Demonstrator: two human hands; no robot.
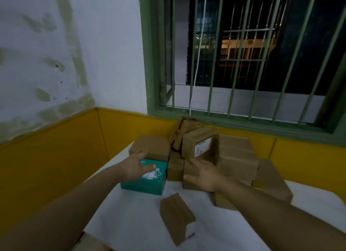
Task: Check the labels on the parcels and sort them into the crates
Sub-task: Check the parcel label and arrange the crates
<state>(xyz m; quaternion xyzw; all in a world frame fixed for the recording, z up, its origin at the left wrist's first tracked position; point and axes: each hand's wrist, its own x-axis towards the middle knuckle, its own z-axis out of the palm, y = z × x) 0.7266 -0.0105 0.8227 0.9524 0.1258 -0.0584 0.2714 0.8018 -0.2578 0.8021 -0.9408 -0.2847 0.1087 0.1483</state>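
On the white table (131,222), I am laying my left hand (135,168) flat on the teal box (148,183), fingers straight, gripping nothing. My right hand (204,175) is spreading open against a brown parcel (191,177) at the front of the pile (237,160). One labelled parcel (201,145) is sitting tilted on top. No crates are showing, so I judge most sorting is remaining.
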